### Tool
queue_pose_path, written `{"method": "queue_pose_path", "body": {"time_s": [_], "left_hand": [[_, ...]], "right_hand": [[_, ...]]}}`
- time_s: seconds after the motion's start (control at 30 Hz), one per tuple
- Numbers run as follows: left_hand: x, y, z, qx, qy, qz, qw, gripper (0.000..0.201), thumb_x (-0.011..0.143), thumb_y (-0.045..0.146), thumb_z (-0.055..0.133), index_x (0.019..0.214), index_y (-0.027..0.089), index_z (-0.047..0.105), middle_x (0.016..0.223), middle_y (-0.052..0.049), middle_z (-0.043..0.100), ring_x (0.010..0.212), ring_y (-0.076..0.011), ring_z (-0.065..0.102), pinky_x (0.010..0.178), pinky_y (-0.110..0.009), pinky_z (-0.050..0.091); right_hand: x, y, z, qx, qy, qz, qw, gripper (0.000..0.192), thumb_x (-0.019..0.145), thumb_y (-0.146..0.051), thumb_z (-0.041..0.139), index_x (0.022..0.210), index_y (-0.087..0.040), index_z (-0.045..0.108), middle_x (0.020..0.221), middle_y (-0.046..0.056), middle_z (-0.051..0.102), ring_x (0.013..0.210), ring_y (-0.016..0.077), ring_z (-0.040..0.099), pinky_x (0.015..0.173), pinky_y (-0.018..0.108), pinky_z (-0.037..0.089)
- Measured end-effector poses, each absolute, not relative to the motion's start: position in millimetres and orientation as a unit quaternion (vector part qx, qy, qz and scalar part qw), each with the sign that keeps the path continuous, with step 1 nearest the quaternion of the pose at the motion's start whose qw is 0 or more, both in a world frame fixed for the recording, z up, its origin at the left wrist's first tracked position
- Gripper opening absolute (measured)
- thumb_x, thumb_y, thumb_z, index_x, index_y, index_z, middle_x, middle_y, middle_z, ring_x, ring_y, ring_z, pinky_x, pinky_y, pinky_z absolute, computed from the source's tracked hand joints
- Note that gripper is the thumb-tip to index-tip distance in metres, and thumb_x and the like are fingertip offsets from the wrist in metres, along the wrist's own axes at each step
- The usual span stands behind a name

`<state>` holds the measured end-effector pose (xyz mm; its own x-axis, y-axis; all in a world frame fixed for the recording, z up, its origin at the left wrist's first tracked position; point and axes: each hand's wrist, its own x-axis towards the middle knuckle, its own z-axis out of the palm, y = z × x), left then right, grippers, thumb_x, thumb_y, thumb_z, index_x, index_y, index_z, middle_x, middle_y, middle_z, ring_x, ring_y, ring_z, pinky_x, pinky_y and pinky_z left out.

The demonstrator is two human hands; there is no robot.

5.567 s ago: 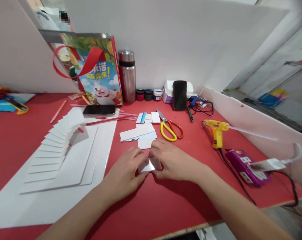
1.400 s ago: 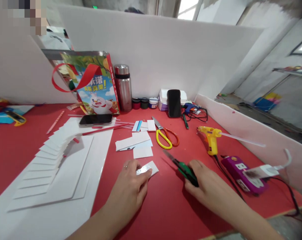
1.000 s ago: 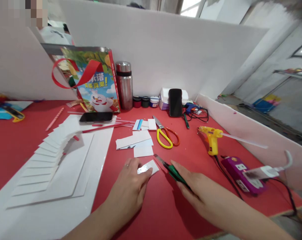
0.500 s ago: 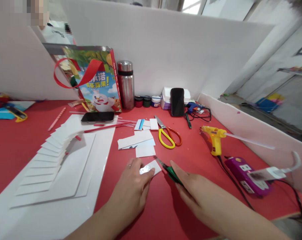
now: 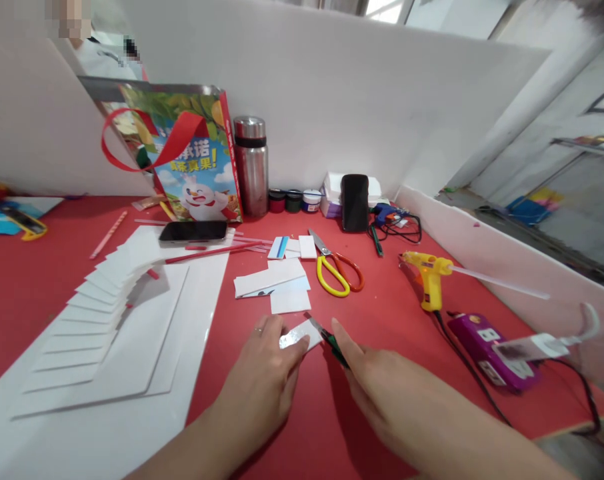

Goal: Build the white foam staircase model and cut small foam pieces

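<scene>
1. The left hand (image 5: 262,373) lies flat on the bench (image 5: 382,320), fingers spread open, pinning a small white card (image 5: 302,333) by its near left edge. The card sits near the middle of the bench, just this side of a few loose white pieces (image 5: 275,283).
2. The right hand (image 5: 382,393) is closed around a green-handled cutter (image 5: 329,337), whose tip touches the card's right edge.
3. Risk, as I judge it: the left fingertips sit close to the blade, so a slip on the smooth card could nick them. Held by one edge only, the card may also pivot and the cut run crooked.
4. To the right, the glue gun (image 5: 429,277) stands with its cord (image 5: 472,373) trailing past the right forearm to the power strip (image 5: 487,343); a snagged elbow could tip the gun over.
5. Far left, the gift bag (image 5: 192,157) stands upright; what is in it cannot be seen.
6. Beside it stands a flask (image 5: 251,167), capped, with three small jars (image 5: 293,200), lids on, to its right; none shows its contents.
7. A phone (image 5: 356,202) leans against a white box (image 5: 335,187), which is shut.
</scene>
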<state>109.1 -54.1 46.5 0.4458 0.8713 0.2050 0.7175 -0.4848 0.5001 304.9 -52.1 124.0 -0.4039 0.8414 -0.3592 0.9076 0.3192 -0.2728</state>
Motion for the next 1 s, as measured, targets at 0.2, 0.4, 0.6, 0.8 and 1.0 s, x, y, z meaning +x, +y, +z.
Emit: {"method": "queue_pose_path", "body": {"time_s": [0.2, 0.4, 0.6, 0.8, 1.0], "left_hand": [[109.0, -54.7, 49.2, 0.833, 0.480, 0.217, 0.171, 0.032, 0.092, 0.008, 0.047, 0.114, 0.017, 0.068, 0.099, -0.012, 0.047, 0.089, -0.0263, 0.047, 0.075, -0.043, 0.048], [109.4, -55.4, 47.2, 0.833, 0.481, 0.216, 0.165, 0.033, 0.092, 0.008, 0.047, 0.114, 0.018, 0.069, 0.098, -0.011, 0.047, 0.087, -0.0259, 0.047, 0.074, -0.042, 0.048], [109.0, -55.4, 45.8, 0.834, 0.477, 0.226, 0.159, 0.035, 0.094, 0.010, 0.045, 0.118, 0.019, 0.069, 0.099, -0.011, 0.047, 0.088, -0.0254, 0.046, 0.074, -0.042, 0.049], [109.1, -55.3, 48.0, 0.835, 0.478, 0.223, 0.159, 0.033, 0.092, 0.010, 0.048, 0.113, 0.019, 0.071, 0.096, -0.010, 0.046, 0.087, -0.0258, 0.047, 0.075, -0.042, 0.048], [109.3, -54.4, 49.5, 0.836, 0.478, 0.221, 0.154, 0.031, 0.092, 0.010, 0.048, 0.109, 0.020, 0.072, 0.094, -0.009, 0.046, 0.087, -0.0255, 0.048, 0.076, -0.041, 0.048]], "right_hand": [[280.8, -43.9, 143.1, 0.542, 0.785, -0.168, 0.250, 0.082, 0.078, 0.000, 0.058, 0.156, -0.004, 0.032, 0.097, 0.021, 0.078, 0.083, 0.0322, 0.076, 0.061, 0.031, 0.047], [285.5, -43.9, 146.8, 0.533, 0.782, -0.165, 0.277, 0.074, 0.086, -0.003, 0.053, 0.157, -0.005, 0.030, 0.094, 0.019, 0.078, 0.084, 0.0348, 0.077, 0.055, 0.034, 0.041], [297.6, -55.9, 132.7, 0.517, 0.807, -0.142, 0.246, 0.073, 0.082, -0.004, 0.053, 0.153, -0.003, 0.037, 0.085, 0.016, 0.078, 0.073, 0.0316, 0.077, 0.046, 0.034, 0.023], [317.7, -72.6, 103.9, 0.500, 0.844, -0.095, 0.171, 0.083, 0.073, -0.006, 0.055, 0.153, -0.005, 0.035, 0.075, 0.011, 0.077, 0.058, 0.0277, 0.074, 0.045, 0.035, 0.016], [326.5, -86.0, 92.1, 0.502, 0.846, -0.105, 0.143, 0.090, 0.064, -0.008, 0.058, 0.152, -0.010, 0.038, 0.073, 0.011, 0.077, 0.059, 0.0285, 0.073, 0.045, 0.032, 0.026]]}}
